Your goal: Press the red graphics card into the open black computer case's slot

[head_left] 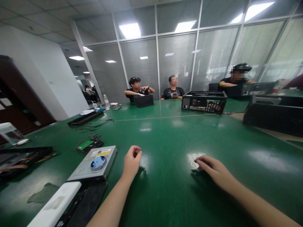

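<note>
My left hand (133, 160) hovers over the green tabletop (165, 142), its fingers loosely curled with a gap to the thumb and nothing visible in them. The nearest thing to it is a silver optical drive (81, 165) on its left, not touched. On top of that drive lies a round blue-and-white roll or lid (98, 162). Farther right, my right hand (211, 168) is held low above the table, fingers bent and slightly apart from the thumb, apparently holding nothing. Bare tabletop lies between both hands.
A white bar-shaped object (56, 205) and a black panel (87, 201) lie at front left. Behind the drive are a green circuit board (85, 145) and cables. Open computer cases (203, 102) stand across the table, and several people (139, 91) sit there.
</note>
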